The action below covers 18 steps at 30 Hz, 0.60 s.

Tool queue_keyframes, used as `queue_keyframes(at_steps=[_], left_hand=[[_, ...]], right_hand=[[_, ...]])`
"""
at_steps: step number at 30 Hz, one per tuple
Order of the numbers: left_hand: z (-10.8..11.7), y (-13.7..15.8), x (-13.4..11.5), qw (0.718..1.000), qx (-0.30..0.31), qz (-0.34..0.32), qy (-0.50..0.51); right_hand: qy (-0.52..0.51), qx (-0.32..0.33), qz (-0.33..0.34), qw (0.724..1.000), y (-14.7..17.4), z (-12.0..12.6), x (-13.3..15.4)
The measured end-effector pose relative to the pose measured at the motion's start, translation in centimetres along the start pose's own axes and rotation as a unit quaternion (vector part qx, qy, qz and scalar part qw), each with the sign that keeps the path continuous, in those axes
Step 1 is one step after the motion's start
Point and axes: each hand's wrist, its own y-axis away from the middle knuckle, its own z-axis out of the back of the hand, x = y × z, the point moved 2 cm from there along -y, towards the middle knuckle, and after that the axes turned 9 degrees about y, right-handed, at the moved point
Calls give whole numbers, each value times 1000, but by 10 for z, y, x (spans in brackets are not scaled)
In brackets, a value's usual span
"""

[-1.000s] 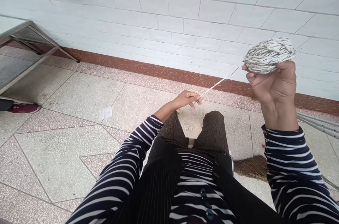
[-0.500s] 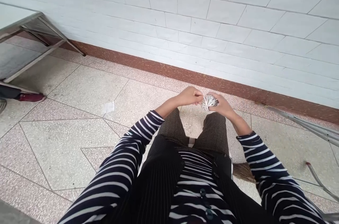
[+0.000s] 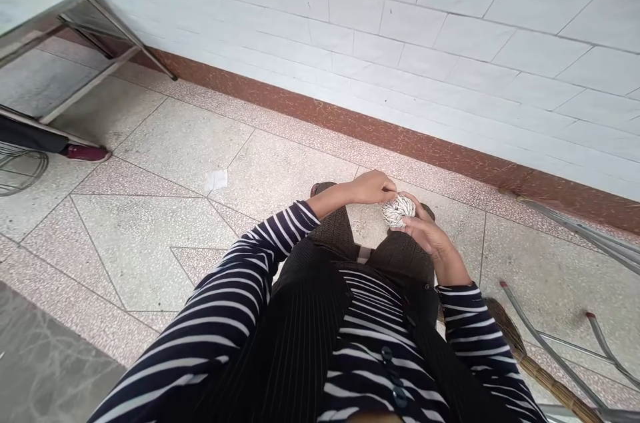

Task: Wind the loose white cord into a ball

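Note:
A small ball of pale, dark-flecked yarn (image 3: 399,210) sits in my right hand (image 3: 435,236), above my right knee. The fingers curve round its far side while the thumb presses on the near side. My left hand (image 3: 374,188) is closed in a pinch at the ball's upper left edge, touching it. The yarn strand between those fingertips is too fine to make out clearly.
A metal-framed table (image 3: 95,3) stands at the left wall, with another person's dark red shoe (image 3: 87,153) and a wire rack (image 3: 23,170) below. White paper (image 3: 217,179) lies on the floor. To my right are a broom (image 3: 545,376) and metal legs (image 3: 550,340).
The ball has turned, and my right hand has shifted its hold, with the thumb now across the near side. My left hand has moved slightly right. The view has shifted a little.

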Motion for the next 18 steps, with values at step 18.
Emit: queue_keyframes(at_steps=[18], left_hand=[[-12,-18,56,998,-31,-7,-52]], right_hand=[[-65,-88,59,992,60,-7,17]])
